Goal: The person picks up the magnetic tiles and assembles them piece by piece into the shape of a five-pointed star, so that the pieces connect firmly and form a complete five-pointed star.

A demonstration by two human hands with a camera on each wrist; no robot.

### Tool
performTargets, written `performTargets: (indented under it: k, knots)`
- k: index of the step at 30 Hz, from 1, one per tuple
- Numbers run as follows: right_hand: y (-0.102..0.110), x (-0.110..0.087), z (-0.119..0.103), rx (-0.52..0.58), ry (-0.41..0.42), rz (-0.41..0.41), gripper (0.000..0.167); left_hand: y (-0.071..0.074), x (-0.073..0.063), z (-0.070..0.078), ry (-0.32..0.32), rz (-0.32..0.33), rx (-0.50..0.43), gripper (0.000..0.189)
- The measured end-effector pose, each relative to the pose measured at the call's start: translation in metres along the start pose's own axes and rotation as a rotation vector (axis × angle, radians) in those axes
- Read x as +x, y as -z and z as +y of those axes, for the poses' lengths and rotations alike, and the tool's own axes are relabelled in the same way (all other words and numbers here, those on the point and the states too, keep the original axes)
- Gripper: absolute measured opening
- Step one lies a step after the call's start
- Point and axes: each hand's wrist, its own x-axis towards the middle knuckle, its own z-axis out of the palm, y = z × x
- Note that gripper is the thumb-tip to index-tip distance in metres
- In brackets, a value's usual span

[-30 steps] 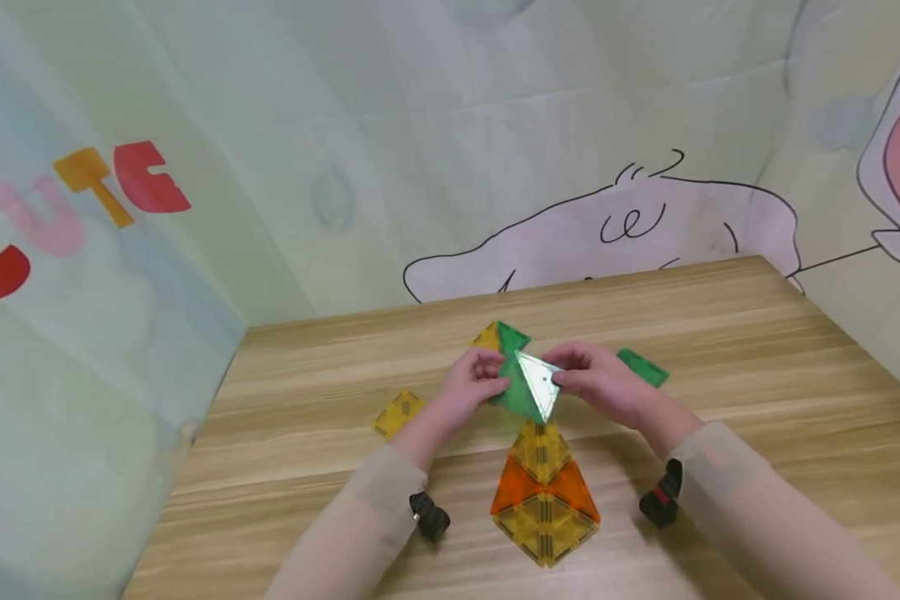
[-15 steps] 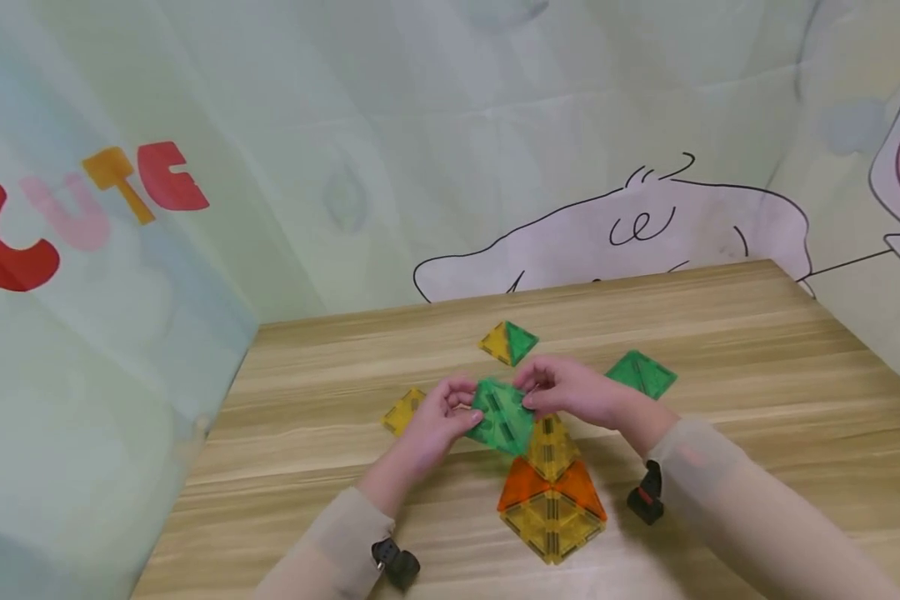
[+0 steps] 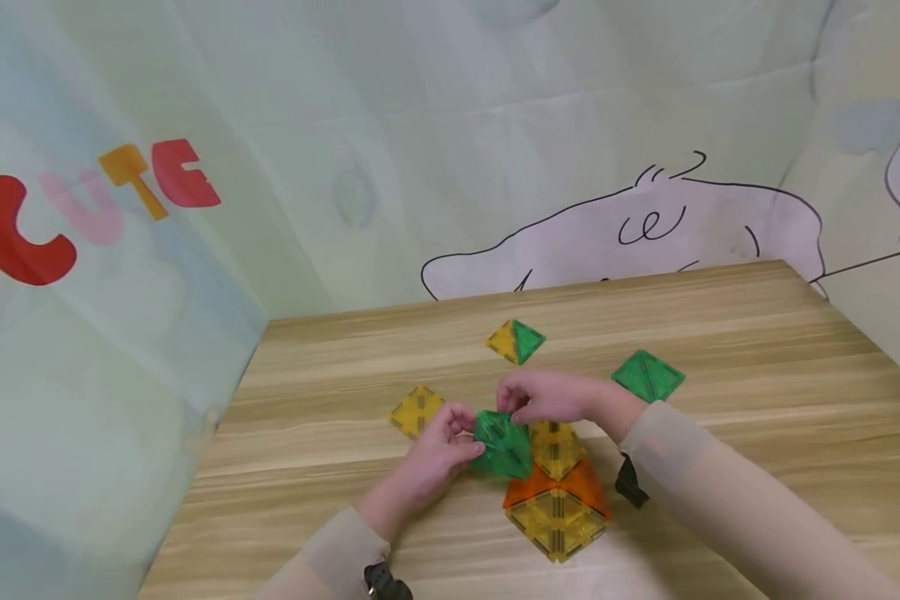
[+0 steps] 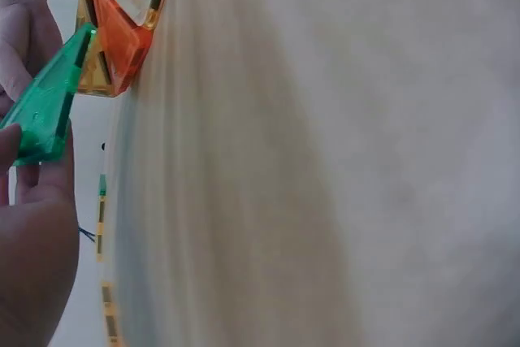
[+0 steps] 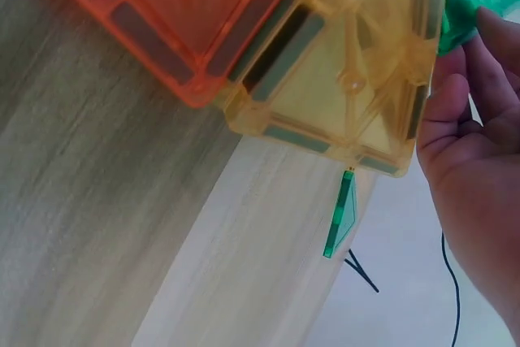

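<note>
My left hand (image 3: 438, 454) pinches a pair of green triangular magnetic tiles (image 3: 504, 450) between thumb and fingers, from their left side. At their upper edge, my right hand (image 3: 547, 396) grips them too. The green tiles are tilted and look folded towards each other. They hang in front of the left side of a standing build, with yellow magnetic tiles (image 3: 557, 525) low down, orange tiles (image 3: 591, 492) above and more yellow at the top. In the right wrist view, the right fingers hold a green corner (image 5: 459, 22) close beside a yellow tile (image 5: 382, 54); whether they touch is unclear.
Flat on the wooden table (image 3: 330, 367) lie a yellow tile pair (image 3: 417, 411) at the left, a yellow-and-green pair (image 3: 515, 342) at the back and a green pair (image 3: 648, 377) at the right. A printed cloth (image 3: 330, 167) hangs behind.
Both hands have brought the green tiles down, nearer to the build. A second ago one tile stood up glinting; half a second ago the pair lay spread, and now it is more folded.
</note>
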Motion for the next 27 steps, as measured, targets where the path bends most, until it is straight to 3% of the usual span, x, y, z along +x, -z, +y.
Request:
performTargets:
  k: [6,11,16,22,27]
  knots:
    - [-0.004,0.006,-0.002,-0.067,-0.002,-0.063,0.014,-0.003,-0.003,-0.005,0.044,0.004,-0.055,0.034]
    - [-0.008,0.009,-0.004,-0.084,-0.008,-0.108,0.016,-0.004,-0.005,-0.008,0.049,0.016,-0.016,0.033]
    - [-0.011,0.011,-0.002,-0.095,0.002,-0.131,0.016,-0.006,-0.008,-0.008,0.041,0.033,0.083,0.031]
    - [-0.014,0.010,-0.003,-0.127,-0.041,-0.118,0.017,-0.007,-0.012,-0.008,0.031,0.072,0.206,0.030]
    - [-0.015,0.006,-0.001,-0.128,0.012,-0.072,0.010,-0.011,-0.015,-0.007,0.028,0.052,0.294,0.028]
